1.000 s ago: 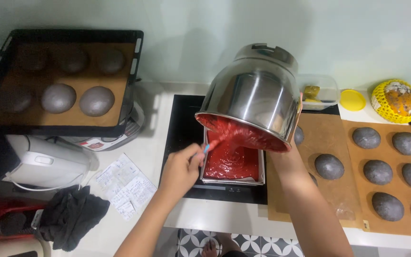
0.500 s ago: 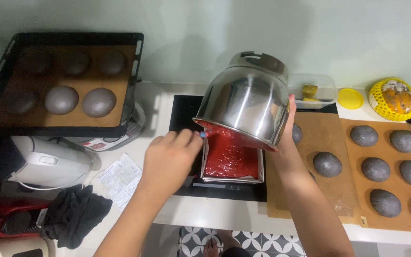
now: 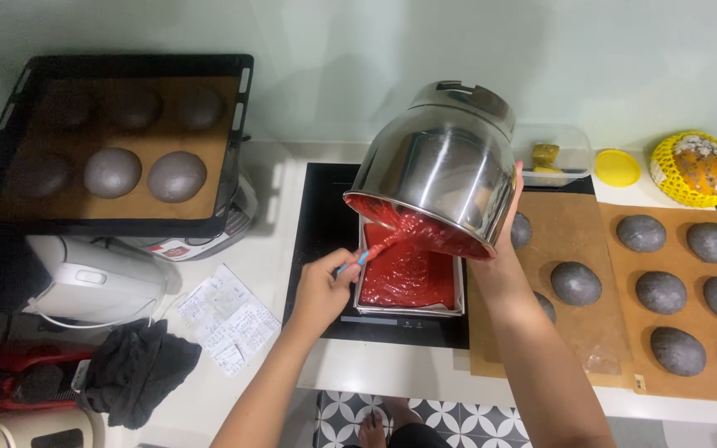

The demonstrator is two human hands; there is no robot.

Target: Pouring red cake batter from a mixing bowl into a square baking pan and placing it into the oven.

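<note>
At frame centre, our right hand (image 3: pixel 504 249) grips the tilted steel bowl (image 3: pixel 441 166) so red batter (image 3: pixel 408 270) falls into the pan (image 3: pixel 412 309). Our left hand (image 3: pixel 321 286), fingers closed on a spatula (image 3: pixel 367 253), scrapes it out.

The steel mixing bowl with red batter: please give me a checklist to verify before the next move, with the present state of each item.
1. Steel mixing bowl tilted, mouth over the square pan: ok.
2. Right hand supports the bowl at its rim: ok; grip strength cannot tell.
3. Left hand holds the spatula, blade in the red batter at the rim: ok.
4. Pan lies flat on the black cooktop: ok.
5. Batter stays inside the pan, none on the cooktop: ok.
6. Cooktop switched off: cannot tell.
</note>
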